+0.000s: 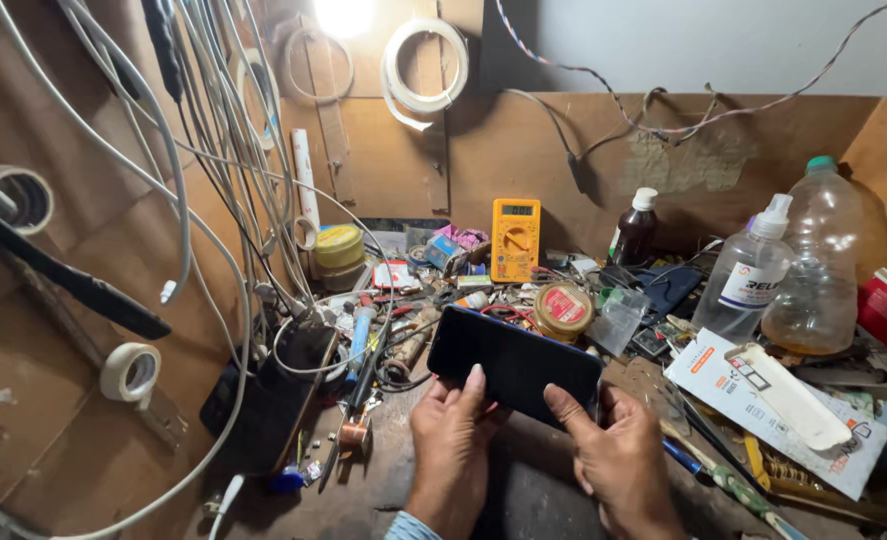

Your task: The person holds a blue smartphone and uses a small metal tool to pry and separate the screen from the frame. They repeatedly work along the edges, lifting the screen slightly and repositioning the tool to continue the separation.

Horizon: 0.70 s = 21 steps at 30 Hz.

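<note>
A black smartphone (pixel 512 362) with a dark screen is held face up above a cluttered wooden workbench (pixel 534 490). My left hand (pixel 451 440) grips its near left edge, thumb lying on the glass. My right hand (pixel 616 455) holds the near right corner, thumb also on the screen. Both hands sit at the bottom centre of the view. Just beyond the phone stand a round tin with a red lid (pixel 562 310) and a yellow multimeter (pixel 516 239).
White cables (pixel 214 170) hang down the left wall with tape rolls (pixel 129 371). A second dark phone (pixel 272 400) lies at left. Two clear plastic bottles (pixel 819 265), a brown bottle (pixel 635 228), a white box (pixel 774 405), screwdrivers and small parts crowd the right.
</note>
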Motion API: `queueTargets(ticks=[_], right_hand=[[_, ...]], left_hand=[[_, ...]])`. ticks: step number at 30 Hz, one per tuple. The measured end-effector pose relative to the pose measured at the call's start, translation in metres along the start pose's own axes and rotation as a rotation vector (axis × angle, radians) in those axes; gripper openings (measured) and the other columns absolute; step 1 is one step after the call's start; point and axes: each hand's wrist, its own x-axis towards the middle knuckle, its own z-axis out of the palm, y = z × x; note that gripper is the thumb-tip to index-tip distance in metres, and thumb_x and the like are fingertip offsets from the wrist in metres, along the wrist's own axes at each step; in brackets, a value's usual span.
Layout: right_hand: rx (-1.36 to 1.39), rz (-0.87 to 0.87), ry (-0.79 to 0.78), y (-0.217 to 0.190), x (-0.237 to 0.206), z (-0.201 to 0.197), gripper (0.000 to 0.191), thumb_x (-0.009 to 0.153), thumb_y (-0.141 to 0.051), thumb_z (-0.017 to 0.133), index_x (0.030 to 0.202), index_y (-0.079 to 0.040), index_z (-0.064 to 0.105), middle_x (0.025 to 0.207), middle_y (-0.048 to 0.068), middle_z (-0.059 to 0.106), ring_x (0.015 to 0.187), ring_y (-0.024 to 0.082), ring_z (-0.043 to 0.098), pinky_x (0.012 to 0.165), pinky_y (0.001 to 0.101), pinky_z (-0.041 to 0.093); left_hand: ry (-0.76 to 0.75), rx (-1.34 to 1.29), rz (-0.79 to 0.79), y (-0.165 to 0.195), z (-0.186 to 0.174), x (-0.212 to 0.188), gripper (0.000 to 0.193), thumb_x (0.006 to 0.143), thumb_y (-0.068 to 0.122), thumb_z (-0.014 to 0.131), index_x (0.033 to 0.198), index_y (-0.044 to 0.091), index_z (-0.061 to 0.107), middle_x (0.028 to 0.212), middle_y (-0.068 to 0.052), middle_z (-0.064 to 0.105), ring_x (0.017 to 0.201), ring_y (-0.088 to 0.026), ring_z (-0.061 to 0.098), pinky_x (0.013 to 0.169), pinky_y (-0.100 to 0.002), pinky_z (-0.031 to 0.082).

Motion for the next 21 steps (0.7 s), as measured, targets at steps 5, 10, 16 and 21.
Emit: queueTargets(ticks=[5,10,16,21], right_hand=[[-0.017,-0.224,0.078,0.023,0.013,0.016,0.029,0.080,-0.010,0.082,0.105,0.003,0.075,0.089,0.006,0.080,0.073,0.008,0.071,0.067,0.0232,0.057],[-0.047,-0.252,0.020,0.020,0.016,0.018,0.035,0.079,-0.006,0.080,0.113,-0.001,0.075,0.098,0.007,0.082,0.086,0.012,0.073,0.078,0.0286,0.059],[-0.342,-0.187,0.050,0.017,0.010,0.014,0.030,0.082,-0.023,0.085,0.106,-0.005,0.082,0.077,0.006,0.075,0.067,0.010,0.059,0.063,0.0280,0.048],[-0.139,-0.123,0.108,0.021,0.017,0.004,0.041,0.088,-0.036,0.077,0.098,0.004,0.077,0.065,0.001,0.061,0.052,0.006,0.046,0.047,0.0239,0.035]], left_hand=[[-0.050,-0.095,0.097,-0.001,0.021,0.004,0.033,0.093,0.021,0.077,0.119,0.009,0.059,0.096,-0.001,0.067,0.079,-0.012,0.059,0.066,-0.030,0.045],[-0.089,-0.107,0.195,0.006,0.034,0.002,0.039,0.082,0.016,0.080,0.115,0.008,0.062,0.100,-0.001,0.072,0.091,-0.011,0.069,0.082,-0.028,0.057],[-0.079,-0.090,0.166,0.009,0.038,0.008,0.033,0.081,0.011,0.084,0.107,0.003,0.065,0.091,-0.003,0.072,0.080,-0.014,0.068,0.075,-0.031,0.056],[-0.086,-0.032,0.167,0.017,0.040,0.025,0.034,0.077,0.012,0.082,0.109,0.009,0.069,0.083,-0.002,0.070,0.070,-0.015,0.068,0.066,-0.031,0.058]])
